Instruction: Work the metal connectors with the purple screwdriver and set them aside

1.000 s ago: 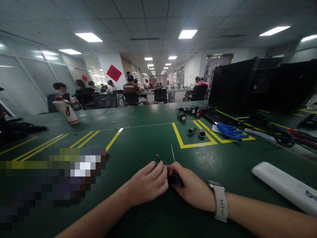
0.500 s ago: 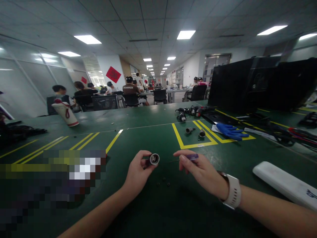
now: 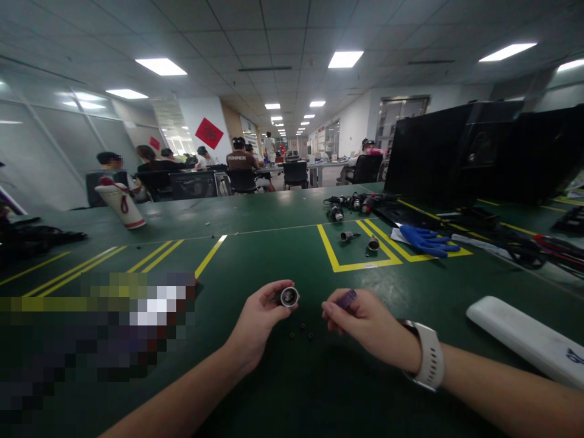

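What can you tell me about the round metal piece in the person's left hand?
The round metal piece looks like a short, hollow cup or socket. Its pale, silvery rim circles a darker inside, where something shows, too small to make out. The open end faces the camera. The left hand grips it from the side, over the green table, hiding much of its outer wall; nothing else visibly touches it.

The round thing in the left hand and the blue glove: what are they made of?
The round thing looks like shiny metal: its rim gleams silver. The blue glove seems matt, perhaps rubber-coated cloth: it lies limp, too small to tell.
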A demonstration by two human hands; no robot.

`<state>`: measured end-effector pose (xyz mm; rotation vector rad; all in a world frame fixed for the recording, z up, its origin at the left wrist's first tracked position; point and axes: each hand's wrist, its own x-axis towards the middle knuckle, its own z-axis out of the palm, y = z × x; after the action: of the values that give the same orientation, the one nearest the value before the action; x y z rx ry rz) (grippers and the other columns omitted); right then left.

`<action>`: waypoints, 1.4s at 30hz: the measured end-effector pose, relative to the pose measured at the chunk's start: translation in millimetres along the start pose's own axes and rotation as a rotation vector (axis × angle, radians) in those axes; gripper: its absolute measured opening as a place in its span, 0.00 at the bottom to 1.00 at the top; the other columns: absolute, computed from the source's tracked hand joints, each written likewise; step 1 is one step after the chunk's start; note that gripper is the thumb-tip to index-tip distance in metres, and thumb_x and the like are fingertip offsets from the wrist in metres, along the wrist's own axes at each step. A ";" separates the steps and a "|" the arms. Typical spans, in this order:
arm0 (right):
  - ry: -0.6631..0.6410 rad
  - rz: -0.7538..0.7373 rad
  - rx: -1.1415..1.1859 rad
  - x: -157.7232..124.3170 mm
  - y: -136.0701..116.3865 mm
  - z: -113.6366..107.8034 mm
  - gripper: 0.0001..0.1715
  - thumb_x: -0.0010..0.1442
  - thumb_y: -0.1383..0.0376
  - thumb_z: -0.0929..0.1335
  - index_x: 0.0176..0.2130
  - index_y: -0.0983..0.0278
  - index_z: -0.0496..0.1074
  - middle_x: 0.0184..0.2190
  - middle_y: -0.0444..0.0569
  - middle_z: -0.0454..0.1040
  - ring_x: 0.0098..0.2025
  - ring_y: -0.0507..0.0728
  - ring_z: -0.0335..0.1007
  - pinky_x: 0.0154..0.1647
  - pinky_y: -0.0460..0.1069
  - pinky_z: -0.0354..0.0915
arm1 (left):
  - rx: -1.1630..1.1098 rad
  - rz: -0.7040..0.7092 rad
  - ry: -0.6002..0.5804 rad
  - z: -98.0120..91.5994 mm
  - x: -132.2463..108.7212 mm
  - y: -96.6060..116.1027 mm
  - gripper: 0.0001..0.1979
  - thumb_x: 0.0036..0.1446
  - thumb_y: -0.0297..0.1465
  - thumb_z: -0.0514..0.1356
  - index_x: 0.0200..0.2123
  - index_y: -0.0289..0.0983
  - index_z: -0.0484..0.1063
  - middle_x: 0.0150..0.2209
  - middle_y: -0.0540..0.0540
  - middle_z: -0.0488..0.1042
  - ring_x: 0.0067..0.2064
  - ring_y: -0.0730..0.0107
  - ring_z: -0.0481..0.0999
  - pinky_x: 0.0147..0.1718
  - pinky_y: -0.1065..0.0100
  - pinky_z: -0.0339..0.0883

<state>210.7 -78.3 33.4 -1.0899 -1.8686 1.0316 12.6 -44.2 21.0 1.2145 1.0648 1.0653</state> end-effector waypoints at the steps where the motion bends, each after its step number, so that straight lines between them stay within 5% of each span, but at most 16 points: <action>1: -0.004 -0.002 -0.006 -0.4 0.7 0.4 0.16 0.62 0.58 0.60 0.32 0.66 0.69 0.24 0.45 0.70 0.24 0.51 0.66 0.25 0.46 0.63 | -0.001 -0.004 -0.006 0.2 -0.2 0.0 0.21 0.43 0.17 0.59 0.44 0.33 0.69 0.43 0.42 0.75 0.44 0.62 0.76 0.48 0.59 0.67; 13: 0.029 0.064 -0.110 4.2 -2.6 1.3 0.16 0.62 0.60 0.61 0.28 0.66 0.68 0.20 0.43 0.69 0.21 0.50 0.65 0.22 0.45 0.60 | 0.003 0.008 -0.049 -1.9 0.3 -4.4 0.21 0.45 0.18 0.57 0.45 0.34 0.69 0.43 0.42 0.76 0.45 0.61 0.76 0.49 0.56 0.66; 21: 0.082 0.397 0.611 11.0 13.0 7.3 0.16 0.60 0.58 0.63 0.28 0.68 0.67 0.18 0.43 0.68 0.19 0.48 0.64 0.23 0.45 0.62 | -0.012 -0.022 -0.020 -0.7 -3.1 -1.1 0.20 0.47 0.20 0.59 0.47 0.34 0.68 0.46 0.41 0.75 0.46 0.62 0.75 0.51 0.58 0.65; 25: 0.161 0.235 0.758 8.6 13.2 5.1 0.15 0.60 0.57 0.64 0.32 0.67 0.68 0.24 0.45 0.71 0.25 0.49 0.68 0.30 0.47 0.66 | 0.038 -0.014 -0.018 -0.8 -3.7 0.0 0.19 0.47 0.22 0.60 0.46 0.34 0.69 0.45 0.41 0.75 0.47 0.60 0.75 0.51 0.57 0.64; 31: 0.179 -0.169 0.230 0.2 1.3 3.7 0.11 0.61 0.61 0.63 0.35 0.65 0.71 0.31 0.48 0.74 0.34 0.54 0.71 0.37 0.51 0.67 | 0.082 -0.003 -0.047 -0.5 -6.2 -0.8 0.18 0.49 0.24 0.60 0.45 0.35 0.69 0.45 0.41 0.75 0.47 0.61 0.74 0.49 0.59 0.66; 42: 0.112 -0.314 -0.223 -10.8 -12.7 12.4 0.07 0.60 0.69 0.62 0.35 0.63 0.70 0.30 0.47 0.73 0.33 0.53 0.68 0.35 0.48 0.64 | 0.045 0.026 -0.003 7.1 -10.4 -0.9 0.15 0.46 0.25 0.62 0.40 0.34 0.72 0.39 0.43 0.78 0.43 0.62 0.77 0.46 0.59 0.67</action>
<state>199.9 -95.6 37.6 -0.9168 -2.0166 0.5835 17.8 -55.7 21.0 1.2680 1.0783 1.0641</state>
